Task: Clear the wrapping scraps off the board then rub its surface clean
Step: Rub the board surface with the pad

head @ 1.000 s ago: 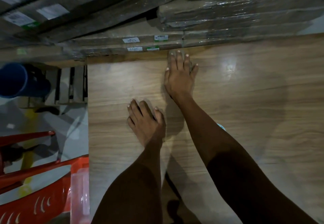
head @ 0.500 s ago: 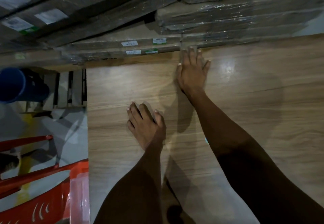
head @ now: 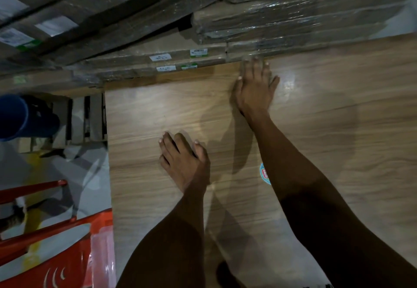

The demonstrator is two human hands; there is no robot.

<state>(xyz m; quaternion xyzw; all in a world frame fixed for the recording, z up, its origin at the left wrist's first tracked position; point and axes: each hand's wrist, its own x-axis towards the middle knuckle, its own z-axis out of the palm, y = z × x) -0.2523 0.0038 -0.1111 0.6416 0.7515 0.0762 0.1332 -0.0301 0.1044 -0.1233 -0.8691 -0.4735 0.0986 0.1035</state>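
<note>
A dim storeroom floor, pale and glossy, shows at the left, with stacks of film-wrapped flat packs [head: 282, 19] piled along the far side. At the far left a blue cylinder [head: 20, 116] is cut off by the frame edge, and below it red plastic furniture [head: 45, 242] with a clear pinkish piece against it is only partly in view; what kind of furniture it is cannot be told.

The board [head: 338, 141], a wood-grain panel with a slight sheen, fills the middle and right of the view, its left edge running straight down past the red plastic and its far edge meeting the wrapped packs.

Two hands lie on the board. The left hand [head: 182, 163] rests palm down near the board's left part, fingers loosely bent and together, holding nothing. The right hand [head: 255, 89] reaches farther, arm stretched out, palm flat and fingers straight and spread, fingertips at the board's far edge just beside the wrapped packs. It too holds nothing.

One round sticker [head: 264, 173], light blue with red, sits on the board between the two forearms, half hidden by the right forearm; its print cannot be read. Four small white labels [head: 160, 57] with green marks show on the nearest packs, their text too small to make out.
</note>
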